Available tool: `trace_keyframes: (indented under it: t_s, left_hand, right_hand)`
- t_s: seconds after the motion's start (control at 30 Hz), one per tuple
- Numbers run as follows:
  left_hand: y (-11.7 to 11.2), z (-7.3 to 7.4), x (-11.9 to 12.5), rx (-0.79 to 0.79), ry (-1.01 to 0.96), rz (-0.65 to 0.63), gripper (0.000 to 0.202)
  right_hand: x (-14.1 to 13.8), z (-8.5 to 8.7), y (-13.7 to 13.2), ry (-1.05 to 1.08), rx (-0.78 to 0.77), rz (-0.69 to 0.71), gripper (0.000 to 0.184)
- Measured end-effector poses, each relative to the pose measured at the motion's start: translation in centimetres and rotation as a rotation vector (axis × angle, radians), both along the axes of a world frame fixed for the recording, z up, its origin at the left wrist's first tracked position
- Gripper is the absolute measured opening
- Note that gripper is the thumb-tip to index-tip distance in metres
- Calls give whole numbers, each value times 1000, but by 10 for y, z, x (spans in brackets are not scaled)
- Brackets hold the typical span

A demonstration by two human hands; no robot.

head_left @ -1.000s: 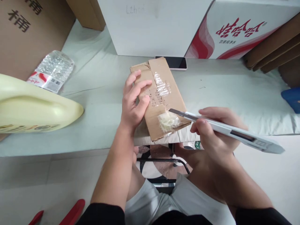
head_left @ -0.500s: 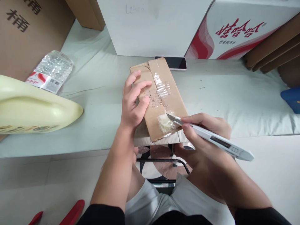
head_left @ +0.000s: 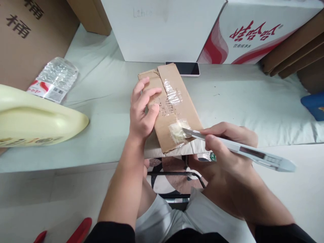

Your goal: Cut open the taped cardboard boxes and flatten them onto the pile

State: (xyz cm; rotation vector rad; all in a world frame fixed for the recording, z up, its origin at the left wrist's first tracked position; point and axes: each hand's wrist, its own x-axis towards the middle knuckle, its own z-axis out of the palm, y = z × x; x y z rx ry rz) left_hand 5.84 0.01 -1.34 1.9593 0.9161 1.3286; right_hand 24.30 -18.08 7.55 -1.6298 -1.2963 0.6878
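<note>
A small brown cardboard box [head_left: 186,98] lies slanted on the cloth-covered surface, its near end at the front edge. Clear tape [head_left: 172,91] runs along its middle seam, and a pale, torn-looking taped patch [head_left: 178,131] sits at the near end. My left hand [head_left: 144,109] grips the box's left side, fingers and thumb bent over its top. In my right hand [head_left: 231,138] is a white utility knife [head_left: 249,152], pinched near the front. Its blade is out, and the tip is at the taped patch; whether it cuts in I cannot tell.
Behind the box lies a phone [head_left: 189,69], in front of white cartons [head_left: 162,33]. At left are a clear plastic bottle [head_left: 59,76] and a pale yellow jug [head_left: 37,116]. Folded cardboard [head_left: 291,50] and a blue object [head_left: 314,105] are at right.
My right hand and the knife have shifted right and slightly down, with the knife lying flatter. The blade tip has moved a little toward the near end. My left hand stays on the box.
</note>
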Motion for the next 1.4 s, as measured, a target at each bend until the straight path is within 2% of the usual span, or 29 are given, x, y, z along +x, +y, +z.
trace_keyframes:
  t_s: [0.23, 0.47, 0.77, 1.03, 1.17, 1.23, 1.3, 1.4]
  left_hand:
    - [0, 1, -1, -5, 27, 9, 50]
    - [-5, 9, 3, -113, -103, -28, 44]
    - [-5, 10, 4, -152, -147, -37, 35]
    - [-5, 10, 3, -131, -135, -66, 40]
    - [-5, 9, 2, -141, -117, -60, 36]
    - [-4, 8, 1, -145, -123, -61, 32]
    - [-3, 7, -1, -152, -140, -56, 29]
    - [-2, 6, -3, -189, -166, -30, 26]
  right_hand:
    - [18, -20, 17, 105, -1, 95, 26]
    - [4, -6, 7, 106, 5, 6, 15]
    - [24, -19, 15, 70, 36, 79, 21]
    - [24, -2, 19, 60, 76, 158, 15]
    - [29, -3, 17, 111, 133, 165, 12]
    - [32, -7, 17, 226, 190, 165, 11]
    - [38, -11, 23, 319, 339, 152, 18]
    - [52, -20, 39, 247, 607, -55, 14]
